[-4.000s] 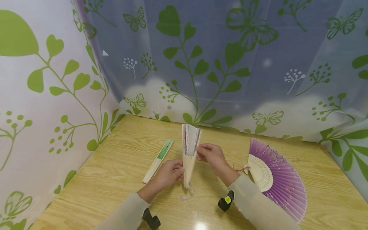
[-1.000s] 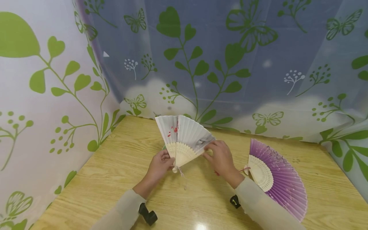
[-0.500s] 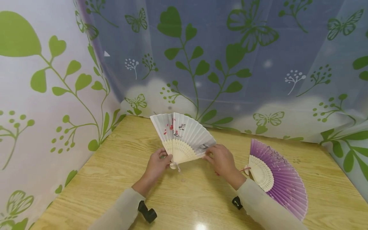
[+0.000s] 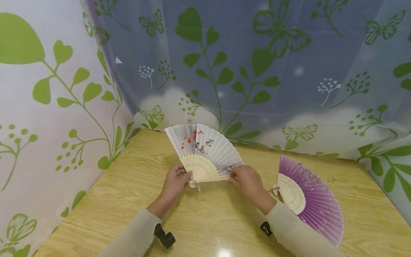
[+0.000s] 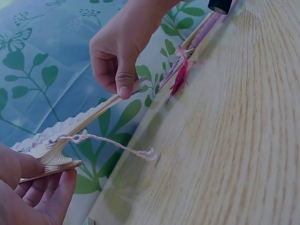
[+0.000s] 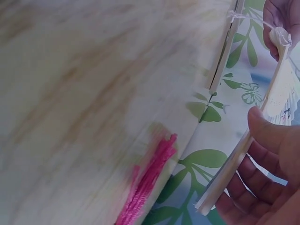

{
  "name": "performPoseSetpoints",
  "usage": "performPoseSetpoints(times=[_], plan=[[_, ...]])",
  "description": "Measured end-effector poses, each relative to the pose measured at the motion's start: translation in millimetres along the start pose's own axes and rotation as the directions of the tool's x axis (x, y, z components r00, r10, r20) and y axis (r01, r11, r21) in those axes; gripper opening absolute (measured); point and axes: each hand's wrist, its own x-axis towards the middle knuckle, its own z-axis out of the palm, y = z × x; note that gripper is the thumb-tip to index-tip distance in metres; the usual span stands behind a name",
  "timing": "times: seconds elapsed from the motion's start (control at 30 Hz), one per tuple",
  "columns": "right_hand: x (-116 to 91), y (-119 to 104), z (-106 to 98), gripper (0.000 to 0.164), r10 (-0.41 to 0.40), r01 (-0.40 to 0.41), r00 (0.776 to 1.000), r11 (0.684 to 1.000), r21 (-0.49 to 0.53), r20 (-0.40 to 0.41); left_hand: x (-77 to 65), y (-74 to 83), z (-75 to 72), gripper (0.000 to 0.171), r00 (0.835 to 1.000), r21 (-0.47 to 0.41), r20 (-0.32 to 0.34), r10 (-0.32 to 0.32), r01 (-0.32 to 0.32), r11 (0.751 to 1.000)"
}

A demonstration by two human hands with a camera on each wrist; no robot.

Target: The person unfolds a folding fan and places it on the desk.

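A white folding fan (image 4: 215,142) with red blossoms and dark branches is spread wide above the table, its pale slatted ribs meeting at the lower left. My left hand (image 4: 174,182) grips it near the pivot, thumb in front. At the far right end, my right hand (image 4: 248,182) pinches the outer guard stick between thumb and fingers. In the left wrist view a pale cord (image 5: 117,143) dangles from the pivot. The right wrist view shows the thumb (image 6: 265,129) of my right hand along the guard stick (image 6: 225,176).
To the right, a purple folding fan (image 4: 321,200) lies open on the wooden table (image 4: 128,185); its pink tassel (image 6: 147,180) shows in the right wrist view. A narrow folded fan (image 6: 226,51) lies farther off there. A leaf-patterned curtain (image 4: 231,71) hangs behind.
The white fan, nearly folded four seconds ago, is now spread wide as my hands moved apart. The green folded fan is now hidden in the head view. Lately it has widened slightly.
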Motion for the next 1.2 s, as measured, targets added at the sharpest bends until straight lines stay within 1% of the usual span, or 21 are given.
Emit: performPoseSetpoints(times=[0.2, 0.43, 0.63, 0.87, 1.07, 1.2], plan=[[-3, -4, -5, 0.023, -0.005, 0.005, 1.000, 1.000, -0.003, 0.003, 2.1, -1.3, -2.3, 0.031, 1.000, -0.003, -0.007, -0.007, 0.007, 1.000], [-6, -11, -12, 0.028, 0.015, -0.014, 0.999, 1.000, -0.016, 0.049, 3.6, 1.1, -3.2, 0.034, 1.000, -0.009, -0.004, 0.003, -0.003, 1.000], [-9, -15, -12, 0.029, 0.009, -0.006, 0.997, 0.999, -0.033, 0.073, 6.9, 0.4, -2.8, 0.034, 1.000, -0.013, -0.024, 0.004, -0.004, 1.000], [-13, -18, -13, 0.033, 0.002, 0.002, 0.998, 0.998, -0.058, 0.070, 13.3, 3.2, 0.6, 0.033, 0.999, -0.028, -0.048, 0.007, -0.009, 1.000], [-18, -22, -14, 0.037, 0.014, -0.004, 0.992, 0.997, -0.080, 0.126, 20.5, 3.9, 3.5, 0.029, 0.998, -0.043, -0.058, -0.004, 0.001, 0.999], [-21, -25, -14, 0.037, -0.008, 0.018, 0.991, 0.997, -0.079, 0.131, 24.6, 4.1, 6.0, 0.031, 0.998, -0.067, -0.053, -0.015, 0.011, 0.998]])
